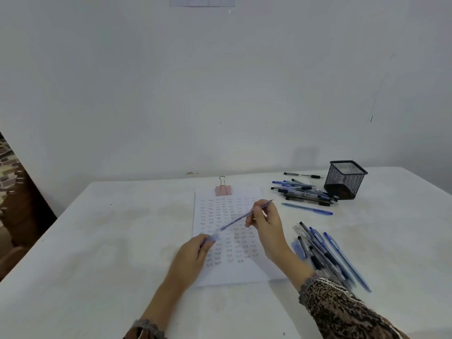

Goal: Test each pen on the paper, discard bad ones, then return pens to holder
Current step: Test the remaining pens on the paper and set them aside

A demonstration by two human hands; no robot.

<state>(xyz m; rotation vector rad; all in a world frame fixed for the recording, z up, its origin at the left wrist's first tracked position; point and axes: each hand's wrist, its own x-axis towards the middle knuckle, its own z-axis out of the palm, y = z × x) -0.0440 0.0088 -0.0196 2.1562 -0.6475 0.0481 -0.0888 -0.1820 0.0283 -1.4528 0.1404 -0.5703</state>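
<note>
1. Patterned sleeve nearest; right hand pinches pen above paper, slanted for writing.
2. Left hand grips cap, likely ready for recapping.
3. Holder far right, loose pens beside it.

Soft, even, bright light; the holder casts a faint shadow toward 10 o'clock on the wall. Wide-angle distortion bows the table edges; detail is soft.

Top edge cuts wall sheet; pale-blue piece in left hand blurred; writing on paper too small.
</note>
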